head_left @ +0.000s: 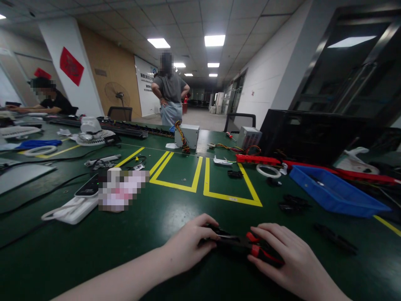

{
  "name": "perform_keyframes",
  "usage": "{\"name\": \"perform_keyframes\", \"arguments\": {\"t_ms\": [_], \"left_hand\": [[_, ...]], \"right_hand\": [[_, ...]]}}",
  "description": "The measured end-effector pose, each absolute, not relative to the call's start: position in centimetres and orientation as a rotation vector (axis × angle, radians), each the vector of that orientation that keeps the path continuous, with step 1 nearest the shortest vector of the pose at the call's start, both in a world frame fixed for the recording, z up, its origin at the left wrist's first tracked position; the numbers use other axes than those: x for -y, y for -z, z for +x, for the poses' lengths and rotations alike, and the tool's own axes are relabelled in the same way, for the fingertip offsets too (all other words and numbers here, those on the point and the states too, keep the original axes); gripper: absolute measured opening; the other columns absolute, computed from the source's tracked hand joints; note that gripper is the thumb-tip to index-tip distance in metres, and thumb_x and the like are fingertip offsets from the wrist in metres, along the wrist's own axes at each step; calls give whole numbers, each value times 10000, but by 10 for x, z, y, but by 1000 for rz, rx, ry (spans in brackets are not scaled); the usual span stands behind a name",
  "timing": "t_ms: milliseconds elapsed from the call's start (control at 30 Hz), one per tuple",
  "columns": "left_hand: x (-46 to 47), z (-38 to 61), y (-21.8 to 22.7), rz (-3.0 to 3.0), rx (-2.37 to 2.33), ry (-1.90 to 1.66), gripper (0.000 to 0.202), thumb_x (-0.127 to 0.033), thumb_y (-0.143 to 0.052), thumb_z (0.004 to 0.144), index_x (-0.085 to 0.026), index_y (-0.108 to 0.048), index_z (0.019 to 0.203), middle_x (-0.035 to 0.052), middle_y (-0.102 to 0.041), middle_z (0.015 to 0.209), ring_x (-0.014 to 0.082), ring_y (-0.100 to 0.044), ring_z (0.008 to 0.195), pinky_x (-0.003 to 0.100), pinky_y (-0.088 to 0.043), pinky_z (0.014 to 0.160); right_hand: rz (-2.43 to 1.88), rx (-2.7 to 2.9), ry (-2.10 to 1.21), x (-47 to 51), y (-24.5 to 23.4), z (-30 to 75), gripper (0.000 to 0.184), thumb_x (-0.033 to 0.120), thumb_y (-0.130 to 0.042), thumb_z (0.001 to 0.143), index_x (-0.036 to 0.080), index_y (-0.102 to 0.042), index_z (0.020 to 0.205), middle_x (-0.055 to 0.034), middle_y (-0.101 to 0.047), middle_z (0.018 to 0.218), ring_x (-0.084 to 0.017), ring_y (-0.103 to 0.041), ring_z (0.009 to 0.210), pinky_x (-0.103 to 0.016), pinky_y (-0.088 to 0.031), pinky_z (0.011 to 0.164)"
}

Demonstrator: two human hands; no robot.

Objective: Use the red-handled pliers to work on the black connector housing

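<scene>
Low in the middle of the head view, my right hand [285, 255] is closed around pliers [256, 250] with red-and-black handles, jaws pointing left. My left hand [196, 240] pinches a small black piece [219, 230] at the jaw end; its exact kind is too dark to make out. Both hands are just above or on the green table [175, 271]; I cannot tell which. Right of my right hand lies a long black part [335, 238], and beyond it sit more black pieces [294, 203].
A blue tray [335, 190] stands at right, near a red strip [257, 159] and a large black case [307, 136]. Yellow tape [232, 199] marks the table. A white power strip [77, 209] with cables lies left. Farther back are power supplies [189, 136] and two people [171, 90].
</scene>
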State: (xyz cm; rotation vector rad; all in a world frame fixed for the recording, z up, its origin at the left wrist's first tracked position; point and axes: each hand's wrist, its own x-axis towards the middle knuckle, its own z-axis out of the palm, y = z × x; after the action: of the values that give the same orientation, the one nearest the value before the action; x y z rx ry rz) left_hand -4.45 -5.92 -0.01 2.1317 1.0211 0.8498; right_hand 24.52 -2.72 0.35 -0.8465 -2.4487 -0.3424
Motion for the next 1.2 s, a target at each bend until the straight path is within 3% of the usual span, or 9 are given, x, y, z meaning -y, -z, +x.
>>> {"name": "perform_keyframes", "arguments": {"t_ms": [1200], "left_hand": [[56,-47,1,2051,-1045,-852,154,-140,-679,843,-194,-732,977,64,-626,1175,208,-612,1063,360,-474,964]], "right_hand": [[-946,2500,218,30,-6,243,380,471,-660,793,229,-639,1084,-84,-685,1015,-195,-669,807,-300,-564,672]]}}
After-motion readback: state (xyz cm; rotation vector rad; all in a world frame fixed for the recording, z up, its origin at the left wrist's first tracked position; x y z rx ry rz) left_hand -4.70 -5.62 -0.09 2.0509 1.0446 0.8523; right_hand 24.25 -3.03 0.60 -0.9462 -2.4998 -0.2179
